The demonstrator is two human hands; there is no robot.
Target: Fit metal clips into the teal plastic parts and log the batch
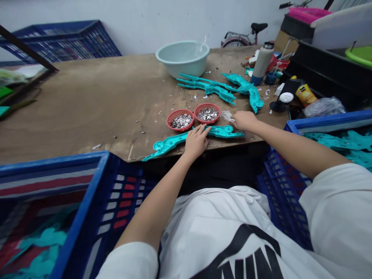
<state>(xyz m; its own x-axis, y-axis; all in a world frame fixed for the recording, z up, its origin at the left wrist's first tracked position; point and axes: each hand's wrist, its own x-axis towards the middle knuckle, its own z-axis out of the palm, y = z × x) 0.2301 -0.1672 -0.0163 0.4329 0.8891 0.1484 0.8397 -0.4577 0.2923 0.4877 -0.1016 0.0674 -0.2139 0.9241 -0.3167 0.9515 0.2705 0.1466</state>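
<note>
We log the left hand lying flat across a teal molded plastic runner, its fingers spread and pressing down, not clenched. The runner lies along the near edge of the wooden surface. The right hand rests just beyond the runner's far end, fingers bunched at a scrap of clear film; we cannot tell whether they grasp it. Two red plastic baskets of silver flakes stand just behind the runner. Further back lie more teal runners and a pale bowl. Blue crates flank us, holding teal pieces.
</note>
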